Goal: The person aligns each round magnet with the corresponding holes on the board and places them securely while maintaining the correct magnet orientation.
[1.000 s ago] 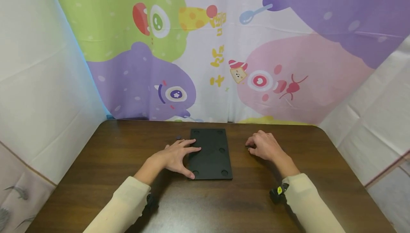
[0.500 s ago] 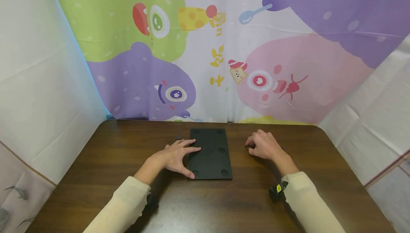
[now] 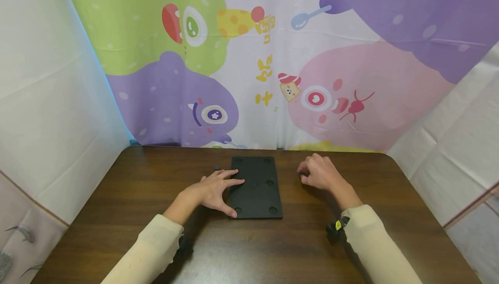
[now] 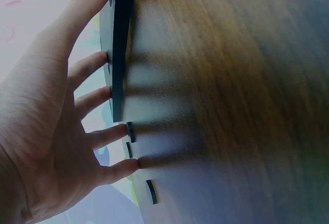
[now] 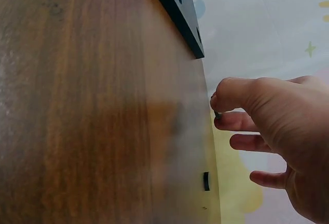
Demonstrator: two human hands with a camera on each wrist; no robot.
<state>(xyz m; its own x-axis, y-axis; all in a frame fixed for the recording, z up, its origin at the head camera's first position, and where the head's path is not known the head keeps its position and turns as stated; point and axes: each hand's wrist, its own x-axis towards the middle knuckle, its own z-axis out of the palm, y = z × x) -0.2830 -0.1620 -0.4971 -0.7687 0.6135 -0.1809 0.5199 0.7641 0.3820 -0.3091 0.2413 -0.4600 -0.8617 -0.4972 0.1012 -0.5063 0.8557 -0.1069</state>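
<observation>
A black rectangular board point(image 3: 255, 188) with round recesses near its edges lies on the wooden table. My left hand point(image 3: 213, 189) rests on its left side, fingers spread, with the thumb and two fingertips touching the board. In the left wrist view, other fingertips are at small dark discs point(image 4: 150, 191) on the table. One such disc point(image 3: 217, 168) shows beyond the left hand in the head view. My right hand point(image 3: 320, 172), right of the board, pinches a small dark disc point(image 5: 217, 115) between thumb and index finger, just above the table.
Another dark disc point(image 5: 206, 181) lies on the table near the right hand's fingers, in the right wrist view. A curtain with cartoon figures point(image 3: 249, 58) hangs behind the table point(image 3: 249, 253), and pale cloth walls stand on both sides.
My right hand has lifted slightly and shifted a little left, away from the table, with the disc. The left hand and the board have stayed in place.
</observation>
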